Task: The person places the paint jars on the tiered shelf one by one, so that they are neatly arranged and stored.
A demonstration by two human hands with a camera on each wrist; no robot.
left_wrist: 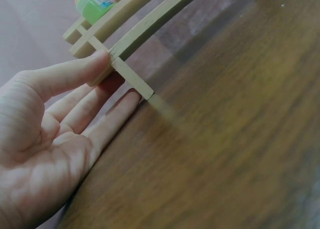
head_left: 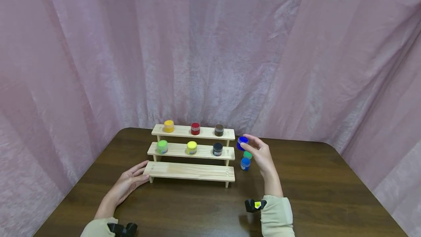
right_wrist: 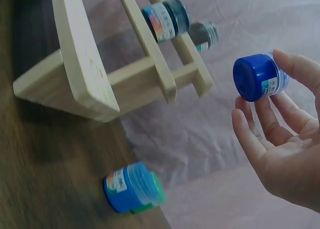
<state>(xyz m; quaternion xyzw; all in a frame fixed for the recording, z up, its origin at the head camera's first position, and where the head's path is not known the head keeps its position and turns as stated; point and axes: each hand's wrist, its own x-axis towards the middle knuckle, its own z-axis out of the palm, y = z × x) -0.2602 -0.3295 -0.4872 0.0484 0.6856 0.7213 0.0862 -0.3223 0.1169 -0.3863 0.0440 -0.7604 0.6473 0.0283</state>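
Note:
My right hand (head_left: 261, 156) holds a dark blue paint jar (head_left: 242, 143) between thumb and fingers, raised beside the rack's right end. In the right wrist view the jar's dark blue lid (right_wrist: 246, 79) faces the rack. At the left end of the three-tier wooden rack (head_left: 190, 171), my left hand (head_left: 126, 185) grips the lowest step, thumb (left_wrist: 97, 64) at its front and fingers behind. Yellow-orange (head_left: 169, 126), red (head_left: 195, 129) and brown (head_left: 219, 130) jars stand on the top step. Light green (head_left: 162, 147), yellow (head_left: 192, 148) and black (head_left: 217, 149) jars occupy the middle one.
Right of the rack, a lighter blue jar (head_left: 245, 164) stands on the brown table (head_left: 315, 185), with a green jar (head_left: 247, 155) just behind it, partly covered. A pink curtain (head_left: 210, 46) hangs behind the table's far edge.

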